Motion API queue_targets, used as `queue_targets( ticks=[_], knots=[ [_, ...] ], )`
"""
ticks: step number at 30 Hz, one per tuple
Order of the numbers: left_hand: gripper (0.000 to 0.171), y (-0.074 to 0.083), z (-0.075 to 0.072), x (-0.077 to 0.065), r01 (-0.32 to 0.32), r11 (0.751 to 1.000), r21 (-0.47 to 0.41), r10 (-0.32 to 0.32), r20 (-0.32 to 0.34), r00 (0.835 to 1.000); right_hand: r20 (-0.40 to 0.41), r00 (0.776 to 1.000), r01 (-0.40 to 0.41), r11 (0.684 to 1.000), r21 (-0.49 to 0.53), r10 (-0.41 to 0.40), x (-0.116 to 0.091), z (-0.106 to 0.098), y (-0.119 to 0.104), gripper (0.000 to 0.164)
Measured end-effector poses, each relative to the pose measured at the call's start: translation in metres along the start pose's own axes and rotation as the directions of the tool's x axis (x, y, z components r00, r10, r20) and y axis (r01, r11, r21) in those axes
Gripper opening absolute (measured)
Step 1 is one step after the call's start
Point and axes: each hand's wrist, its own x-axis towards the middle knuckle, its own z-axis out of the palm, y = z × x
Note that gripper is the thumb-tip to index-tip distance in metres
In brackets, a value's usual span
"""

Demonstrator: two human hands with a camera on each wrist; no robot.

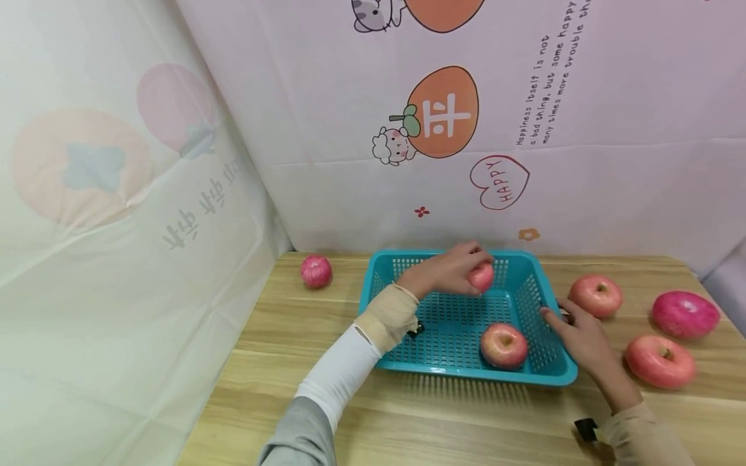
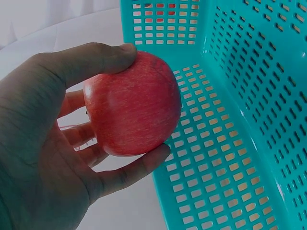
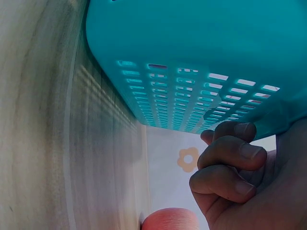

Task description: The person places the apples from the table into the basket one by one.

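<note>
Your left hand (image 1: 447, 269) holds a red apple (image 1: 482, 279), with the turquoise plastic basket (image 1: 454, 371) below its fingers. Your right hand (image 1: 585, 338) grips the rim, presumably steadying it.

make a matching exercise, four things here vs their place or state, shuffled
Things
1. left hand
2. right hand
3. small round striped pink fruit
4. oval magenta fruit

Place or state
A. on the wooden table, right of the rectangular turquoise plastic basket
B. holding a round red apple
C. left of the basket
D. gripping the basket

Pairs: 1-B; 2-D; 3-C; 4-A
</note>
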Motion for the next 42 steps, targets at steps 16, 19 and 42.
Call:
queue_targets(
  ticks=[16, 19, 42],
  knots=[
    [0.065, 0.005, 0.013, 0.01, -0.013, 1.0, 0.029, 0.012, 0.047, 0.999, -0.006, 1.0, 0.008, 1.0, 0.016, -0.008, 0.001, 0.001, 0.0, 0.059],
    [0.065, 0.006, 0.015, 0.012, -0.012, 1.0, 0.023, 0.01, 0.06, 0.998, -0.004, 1.0, 0.008, 1.0, 0.021, -0.008, 0.001, 0.001, 0.0, 0.059],
    [0.07, 0.008, 0.033, 0.03, -0.031, 0.997, 0.068, 0.023, 0.119, 0.993, 0.014, 1.0, -0.003, 0.999, 0.033, 0.003, 0.0, -0.001, 0.002, 0.061]
  ],
)
